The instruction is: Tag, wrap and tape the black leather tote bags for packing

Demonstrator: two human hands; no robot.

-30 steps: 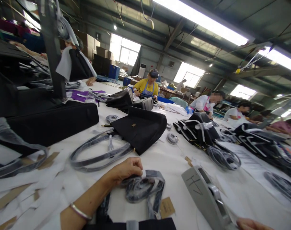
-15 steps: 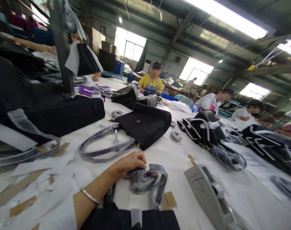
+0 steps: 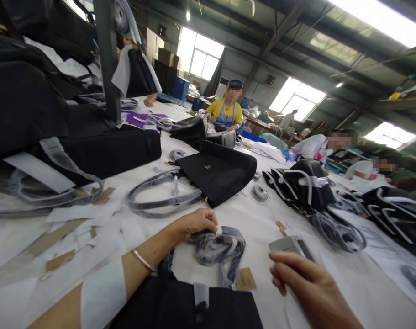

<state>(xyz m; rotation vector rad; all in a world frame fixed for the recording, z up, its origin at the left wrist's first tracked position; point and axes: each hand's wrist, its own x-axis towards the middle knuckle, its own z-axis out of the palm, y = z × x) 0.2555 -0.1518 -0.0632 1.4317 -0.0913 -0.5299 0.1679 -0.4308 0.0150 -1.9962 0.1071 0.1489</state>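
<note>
My left hand (image 3: pixel 198 224), with a bracelet on its wrist, is closed in a pinch at the end of a plastic-wrapped strap (image 3: pixel 211 249), coiled on the white table. The strap runs down to a black bag (image 3: pixel 228 308) at the bottom edge, beside a brown tag (image 3: pixel 245 279). At the lower right my right hand (image 3: pixel 300 278) is over a grey tape dispenser (image 3: pixel 290 244), partly covering it. Its fingers are bent and close together; whether they hold anything is hidden.
Beyond my hands lies a black flap bag (image 3: pixel 216 171) with a looped wrapped strap (image 3: pixel 135 201). Paper and card scraps (image 3: pixel 71 228) cover the left. More black bags (image 3: pixel 300 183) lie at the right. A post (image 3: pixel 107 64) rises at the left; people sit farther back.
My right hand has come into view over the tape dispenser. My left hand still pinches near the strap. The view has shifted, so things appear farther right.
</note>
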